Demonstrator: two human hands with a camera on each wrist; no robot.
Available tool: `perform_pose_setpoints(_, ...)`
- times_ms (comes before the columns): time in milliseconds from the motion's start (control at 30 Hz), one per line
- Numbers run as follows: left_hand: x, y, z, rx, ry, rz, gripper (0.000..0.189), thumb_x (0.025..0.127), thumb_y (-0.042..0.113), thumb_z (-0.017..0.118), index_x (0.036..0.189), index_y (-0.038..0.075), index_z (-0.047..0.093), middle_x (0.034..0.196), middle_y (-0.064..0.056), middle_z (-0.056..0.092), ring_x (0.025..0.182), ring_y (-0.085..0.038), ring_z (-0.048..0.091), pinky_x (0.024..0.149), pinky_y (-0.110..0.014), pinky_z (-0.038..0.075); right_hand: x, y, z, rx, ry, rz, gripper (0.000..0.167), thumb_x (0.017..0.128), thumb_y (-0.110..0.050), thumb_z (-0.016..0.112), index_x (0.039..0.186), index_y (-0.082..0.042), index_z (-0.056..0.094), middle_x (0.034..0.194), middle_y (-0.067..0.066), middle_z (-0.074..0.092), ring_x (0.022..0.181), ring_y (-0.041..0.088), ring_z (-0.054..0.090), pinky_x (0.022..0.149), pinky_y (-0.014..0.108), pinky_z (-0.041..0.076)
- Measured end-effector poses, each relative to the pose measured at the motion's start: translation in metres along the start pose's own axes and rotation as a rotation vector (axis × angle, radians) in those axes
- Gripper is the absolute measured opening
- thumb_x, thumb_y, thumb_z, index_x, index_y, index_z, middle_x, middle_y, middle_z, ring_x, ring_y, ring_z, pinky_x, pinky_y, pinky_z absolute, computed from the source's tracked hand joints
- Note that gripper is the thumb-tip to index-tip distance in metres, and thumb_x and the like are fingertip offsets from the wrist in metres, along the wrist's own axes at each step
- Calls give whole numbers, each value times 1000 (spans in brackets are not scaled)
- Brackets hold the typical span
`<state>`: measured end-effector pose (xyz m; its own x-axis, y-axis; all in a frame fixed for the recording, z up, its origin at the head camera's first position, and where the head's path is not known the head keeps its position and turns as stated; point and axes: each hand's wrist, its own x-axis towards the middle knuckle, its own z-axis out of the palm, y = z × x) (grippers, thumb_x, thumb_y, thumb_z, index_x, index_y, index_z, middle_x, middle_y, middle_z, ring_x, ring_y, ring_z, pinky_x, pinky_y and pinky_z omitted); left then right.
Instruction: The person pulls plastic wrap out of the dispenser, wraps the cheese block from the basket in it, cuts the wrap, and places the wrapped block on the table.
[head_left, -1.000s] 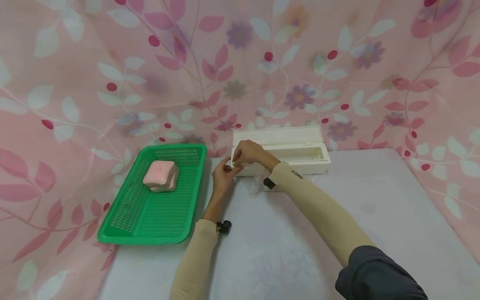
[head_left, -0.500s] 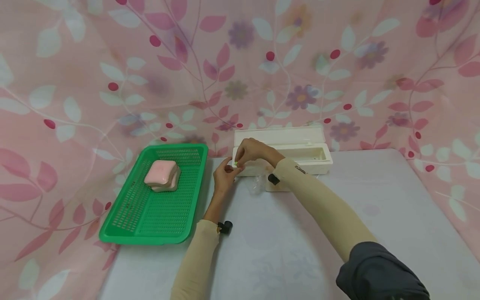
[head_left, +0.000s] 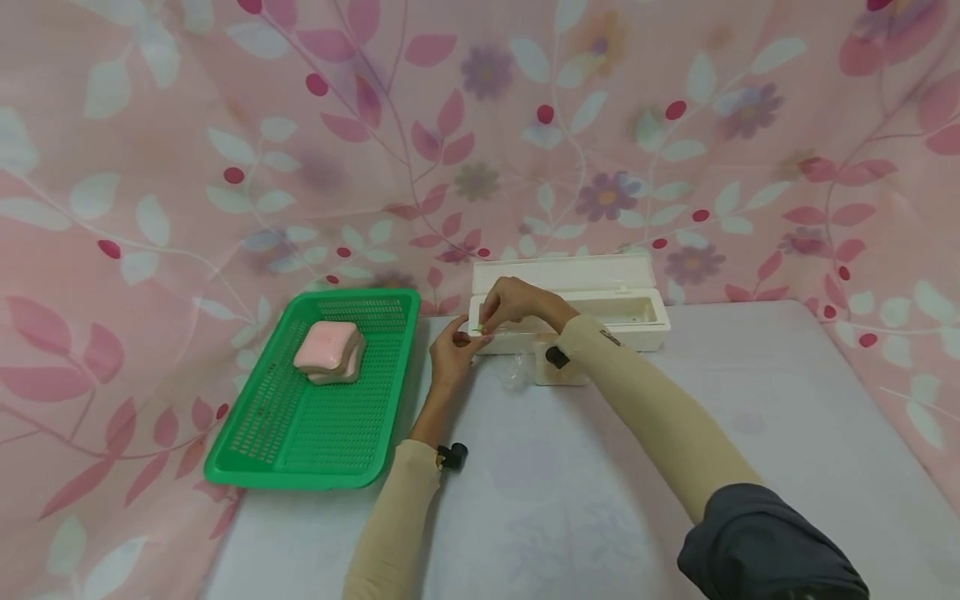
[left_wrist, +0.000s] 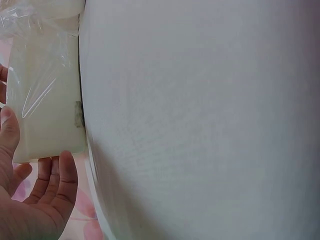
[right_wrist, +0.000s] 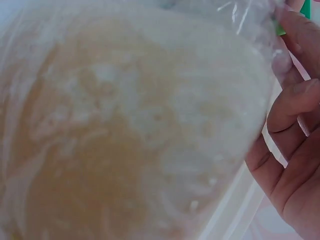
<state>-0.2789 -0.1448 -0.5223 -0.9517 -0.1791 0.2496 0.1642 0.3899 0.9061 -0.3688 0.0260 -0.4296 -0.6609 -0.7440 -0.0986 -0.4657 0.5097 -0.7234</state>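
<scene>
Head view shows both hands close together, just above the middle of the frame, at the left end of a long, cream-white plastic box point(head_left: 645, 338) with its lid up. The right hand point(head_left: 517, 302) has a narrow grip: its bent fingers pinch the top of a clear, crinkly plastic bag point(head_left: 516, 373). A tiny bright green bit point(head_left: 481, 328) is right by those fingertips. The left hand point(head_left: 450, 357) is just beside it, thumb pointing right. In the left wrist view, at lower left, its fingers bend near the end of the box and the bag lies over the box; I cannot tell how tight this grip is. In the right wrist view, something tan point(right_wrist: 95, 165) shows through the bag and fills most of the frame. A cream, square block point(head_left: 558, 377) sits under the right wrist, in front of the box.

At left in the head view, a green plastic basket with holes point(head_left: 322, 446) holds two stacked blocks, the top one pink point(head_left: 327, 346), on the white desk point(head_left: 517, 500).

Since a second ago, the right hand has slid a little to the right, and more of the square block shows. The blocks have stayed in the basket.
</scene>
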Motion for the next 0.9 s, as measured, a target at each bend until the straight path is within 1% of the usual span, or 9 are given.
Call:
perform_pose_setpoints(167,0,0,-2,-7,-10,-4,61,77,28,84,131,9,62,85,-9,66,68,-16,63,53,-25,49,1,1,-1,19,-8,47,12,79,-22,85,86,-13,80,78,-2,72,44,7,39,45,22,35)
perform_pose_setpoints(267,0,1,-4,-17,-12,-5,62,77,28,85,132,8,62,85,-9,65,66,-16,61,52,-26,49,1,0,-3,20,-20,58,12,79,-22,85,86,-14,80,76,-2,72,43,6,39,44,22,35)
perform_pose_setpoints(400,1,-1,-5,-27,-22,-3,63,77,27,85,131,7,62,85,-9,64,68,-16,61,51,-26,49,0,-3,-4,-14,-33,31,11,80,-20,84,86,-11,80,74,0,71,43,6,40,44,22,35)
perform_pose_setpoints(533,4,-2,-4,-31,-45,-1,64,77,27,85,132,8,61,85,-8,65,68,-16,63,51,-26,49,-1,-2,-6,-66,-22,16,10,80,-20,84,85,-12,80,73,3,71,45,7,43,45,21,36)
perform_pose_setpoints(667,4,-2,-4,-17,-40,-6,64,76,27,85,132,8,62,84,-8,65,66,-16,62,50,-26,48,-3,0,-6,-50,-19,34,10,80,-21,84,85,-12,80,74,4,71,49,11,48,46,22,37)
perform_pose_setpoints(733,4,-2,-3,-10,-33,-11,63,76,27,86,131,8,62,83,-7,66,66,-16,62,49,-26,48,-4,0,-6,-37,-16,40,10,80,-20,84,85,-13,80,74,2,72,51,14,51,46,22,38)
perform_pose_setpoints(900,4,-1,-3,-6,-37,-21,63,76,28,86,131,10,62,84,-8,66,66,-15,61,49,-26,48,-9,-1,-10,-60,-27,15,7,81,-17,83,83,-11,80,75,0,72,57,19,58,50,27,45)
